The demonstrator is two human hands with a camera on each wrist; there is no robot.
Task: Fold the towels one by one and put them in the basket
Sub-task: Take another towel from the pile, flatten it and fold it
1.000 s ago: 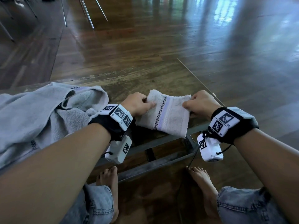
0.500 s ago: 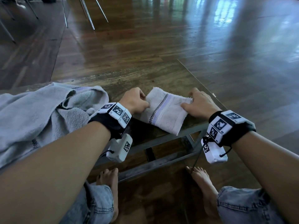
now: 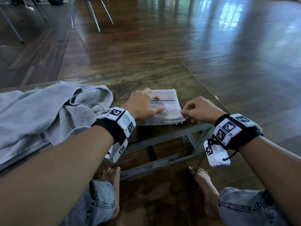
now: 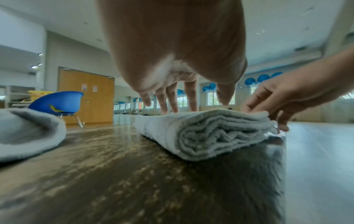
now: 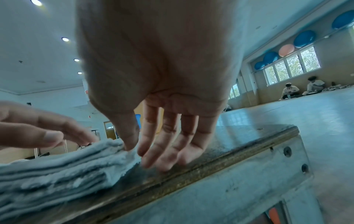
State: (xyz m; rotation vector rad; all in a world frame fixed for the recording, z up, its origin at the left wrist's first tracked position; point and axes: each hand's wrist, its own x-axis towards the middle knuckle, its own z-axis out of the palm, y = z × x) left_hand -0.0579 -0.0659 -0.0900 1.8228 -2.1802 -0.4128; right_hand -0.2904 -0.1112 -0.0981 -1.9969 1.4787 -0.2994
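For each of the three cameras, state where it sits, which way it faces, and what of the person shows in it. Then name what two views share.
Head: worn high, faces forward and down at the table; shows both forearms, left hand flat on the folded towel, right hand at its corner, knees, bare feet.
Left wrist: low over the tabletop, faces along the left hand across the folded towel; right hand enters from the right.
Right wrist: low at the table's edge, faces along the right hand; left fingers show.
Shared: both wrist views show the folded towel's layered edge.
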